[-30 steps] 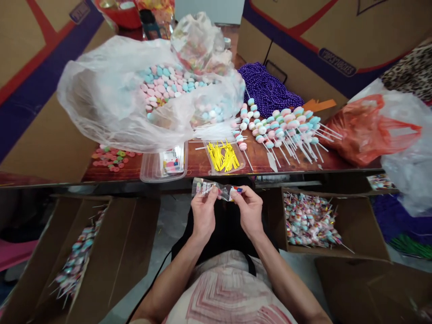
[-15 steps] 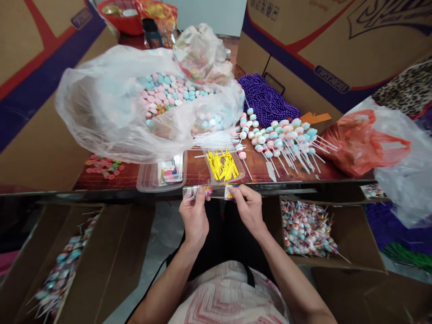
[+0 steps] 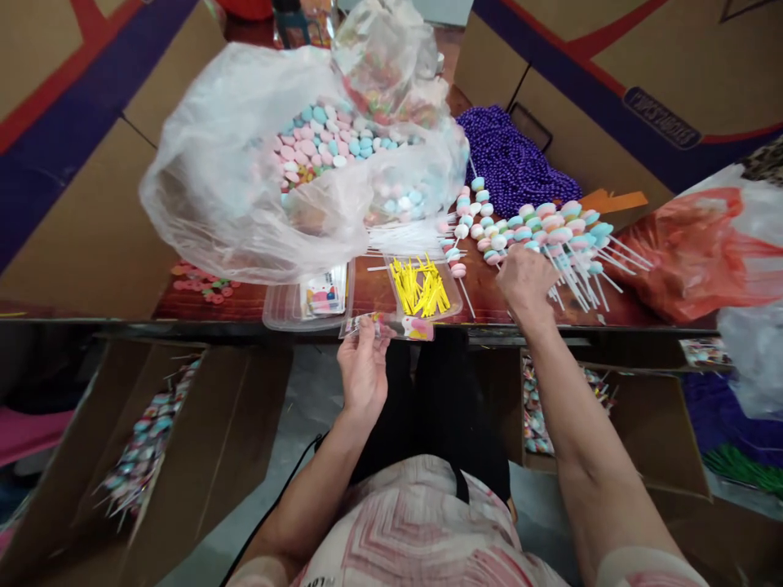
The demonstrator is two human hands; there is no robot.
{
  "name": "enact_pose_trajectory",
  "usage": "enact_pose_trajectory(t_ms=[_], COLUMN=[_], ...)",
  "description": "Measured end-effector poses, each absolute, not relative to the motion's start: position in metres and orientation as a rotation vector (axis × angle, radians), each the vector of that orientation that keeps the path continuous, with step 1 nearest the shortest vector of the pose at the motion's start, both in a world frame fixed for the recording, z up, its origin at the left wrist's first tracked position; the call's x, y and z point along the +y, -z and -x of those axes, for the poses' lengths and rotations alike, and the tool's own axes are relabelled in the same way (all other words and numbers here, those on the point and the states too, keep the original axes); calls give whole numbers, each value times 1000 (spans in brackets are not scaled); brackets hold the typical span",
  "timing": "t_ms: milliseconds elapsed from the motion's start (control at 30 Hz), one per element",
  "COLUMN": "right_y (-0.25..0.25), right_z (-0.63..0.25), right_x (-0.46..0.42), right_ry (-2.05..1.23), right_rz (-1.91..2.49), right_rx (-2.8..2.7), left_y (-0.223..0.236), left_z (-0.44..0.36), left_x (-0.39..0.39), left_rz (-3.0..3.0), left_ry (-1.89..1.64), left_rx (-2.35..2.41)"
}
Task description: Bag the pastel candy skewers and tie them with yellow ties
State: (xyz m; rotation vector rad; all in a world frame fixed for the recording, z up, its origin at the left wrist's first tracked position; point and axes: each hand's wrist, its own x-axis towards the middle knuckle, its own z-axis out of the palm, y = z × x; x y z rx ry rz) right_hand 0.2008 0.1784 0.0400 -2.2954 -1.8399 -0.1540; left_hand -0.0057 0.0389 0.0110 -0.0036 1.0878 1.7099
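My left hand (image 3: 364, 363) pinches a small clear printed plastic bag (image 3: 419, 328), which lies stretched sideways just past the table's front edge. My right hand (image 3: 527, 281) reaches into the front of a pile of candy skewers (image 3: 559, 232), pink, blue and white candies on white sticks. Its fingers are curled down, and what is between them is hidden. Between the hands stands a clear tray of yellow twist ties (image 3: 421, 287). Left of it, a plastic tub (image 3: 278, 308) holds a stack of printed bags (image 3: 324, 292).
A big plastic bag of loose candies (image 3: 245, 220) fills the table's middle, with white sticks (image 3: 407, 239) beside it. Purple beaded strands (image 3: 514, 159) and a red bag (image 3: 685, 253) lie right. Below, open cartons hold wrapped skewers (image 3: 150, 432). Gummy rings (image 3: 208, 285) lie left.
My right hand has let go of the plastic bag and moved right and forward to the candy skewers. My left hand keeps hold of the bag. The view has shifted a little.
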Motion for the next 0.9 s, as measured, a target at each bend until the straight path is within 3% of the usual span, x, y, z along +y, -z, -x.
enact_pose_trajectory(t_ms=[233,500,900], right_y=[-29,-16,-20], right_z=[-218,-212,-227], right_x=[123,6,-23], right_ry=[62,-656,-488], right_rz=[1835,1421,1485], right_rx=[-1400,-1143,-1443], left_y=[-9,-6,-9], left_z=[9,6,2], left_x=[39,35,29], left_rz=[91,81,22], left_ry=[-1684,-1603,-1519], left_rx=[1088,1066,1083])
